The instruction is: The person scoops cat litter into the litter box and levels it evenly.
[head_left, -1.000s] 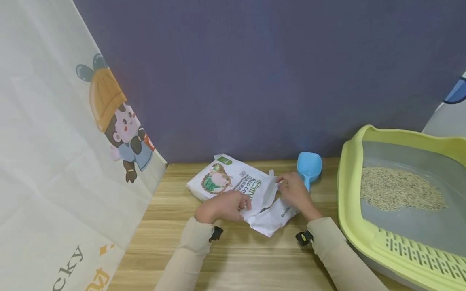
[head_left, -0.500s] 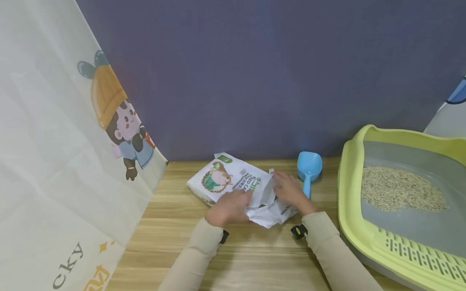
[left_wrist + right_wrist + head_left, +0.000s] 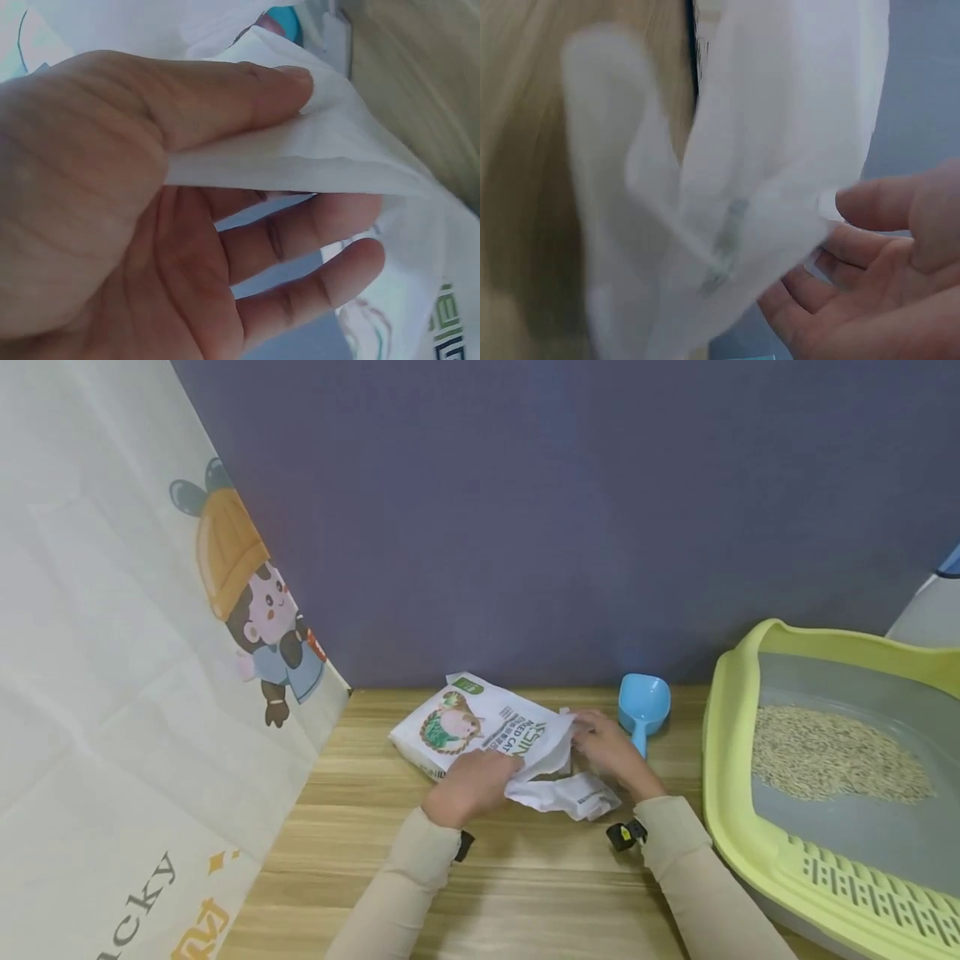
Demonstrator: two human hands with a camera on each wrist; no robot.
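Observation:
A white printed cat litter bag (image 3: 517, 718) lies flat on the wooden table with its mouth toward the person. My left hand (image 3: 477, 783) pinches the near-left edge of the mouth. In the left wrist view the thumb (image 3: 247, 94) presses on the white film and the other fingers are behind it. The right hand (image 3: 609, 752) holds the other side of the mouth. Its thumb and forefinger pinch the rim in the right wrist view. Between the hands the mouth gapes, with a little brown showing inside. A loose flap (image 3: 566, 795) hangs at the front.
A blue litter scoop (image 3: 643, 703) lies just beyond the right hand. At the right stands a yellow-rimmed litter tray (image 3: 722, 752) with pellets (image 3: 832, 752) in its grey base. A dark wall (image 3: 525, 527) closes the back, and a printed white sheet (image 3: 112, 652) the left.
The left hand has moved right and slightly up onto the bag's edge. The mouth has been spread, and the front flap has shifted up and to the right.

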